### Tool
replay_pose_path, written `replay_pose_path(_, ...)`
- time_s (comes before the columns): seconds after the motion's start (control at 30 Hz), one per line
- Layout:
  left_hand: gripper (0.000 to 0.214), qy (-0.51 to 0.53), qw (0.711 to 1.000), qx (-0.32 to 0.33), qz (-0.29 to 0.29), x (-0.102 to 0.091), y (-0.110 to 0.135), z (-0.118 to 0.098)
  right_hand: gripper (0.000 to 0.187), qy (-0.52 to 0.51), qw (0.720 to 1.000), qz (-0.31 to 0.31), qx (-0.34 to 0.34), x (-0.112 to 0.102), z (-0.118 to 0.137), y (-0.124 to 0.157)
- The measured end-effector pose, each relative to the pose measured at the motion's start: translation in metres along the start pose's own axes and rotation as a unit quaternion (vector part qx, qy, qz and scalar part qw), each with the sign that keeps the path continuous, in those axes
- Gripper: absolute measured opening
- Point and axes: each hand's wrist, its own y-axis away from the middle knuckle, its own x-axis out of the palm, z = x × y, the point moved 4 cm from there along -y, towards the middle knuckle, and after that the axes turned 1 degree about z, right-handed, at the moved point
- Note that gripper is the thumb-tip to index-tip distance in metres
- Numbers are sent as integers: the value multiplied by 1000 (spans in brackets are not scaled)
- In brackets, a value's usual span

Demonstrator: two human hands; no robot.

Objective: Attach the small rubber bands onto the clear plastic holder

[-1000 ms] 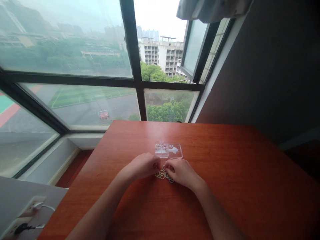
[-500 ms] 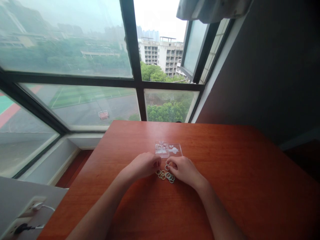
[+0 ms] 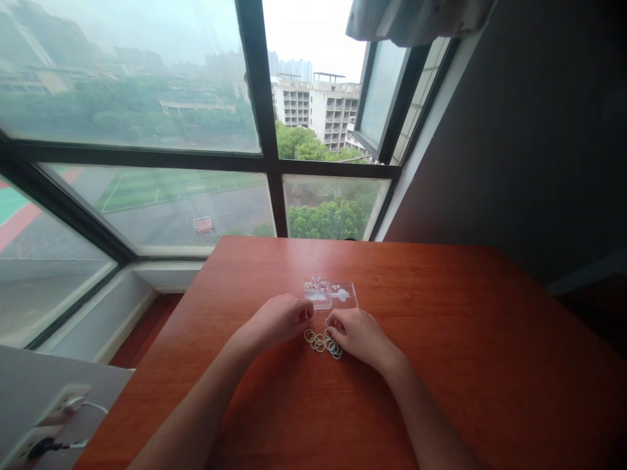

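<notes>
Several thin pale rings (image 3: 320, 343), yellowish and greenish-white, lie overlapping on the table between my hands. My left hand (image 3: 287, 318) is just left of and above them, its fingers curled together. Whatever those fingers hold, if anything, is hidden. My right hand (image 3: 356, 331) is closed in a pinch at the upper right of the pile, with part of a pale ring showing at its fingertips. Just beyond both hands sits a small clear plastic box (image 3: 318, 303), opened out. Its transparent lid (image 3: 350, 294) lies flat to the right and bears a white printed shape.
The reddish-brown wooden table (image 3: 441, 339) reaches to the window frame (image 3: 274, 167) at the back. A dark wall (image 3: 504, 143) stands on the right. Down at the left, plugs sit in wall sockets (image 3: 63, 405) beside the table's edge.
My left hand has shifted slightly up and left, uncovering more of the rings on the left. My right hand's fingertips have moved down a little over the ring there. The box stays put.
</notes>
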Motion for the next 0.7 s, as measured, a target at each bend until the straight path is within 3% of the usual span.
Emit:
replay_pose_path(0.3, 20, -59, 996, -32, -64, -4, -6, 2, 12, 11, 1000, 0, 6, -2, 2, 0)
replay_pose_path(0.5, 18, -77, 996, -12, -51, -1, -8, 3, 16, -28, 999, -5, -14, -5, -3, 2)
replay_pose_path(0.7, 22, -79, 995, -3, -53, 2, -9, 8, 14, 2, 1000, -5, -4, -1, -6, 0)
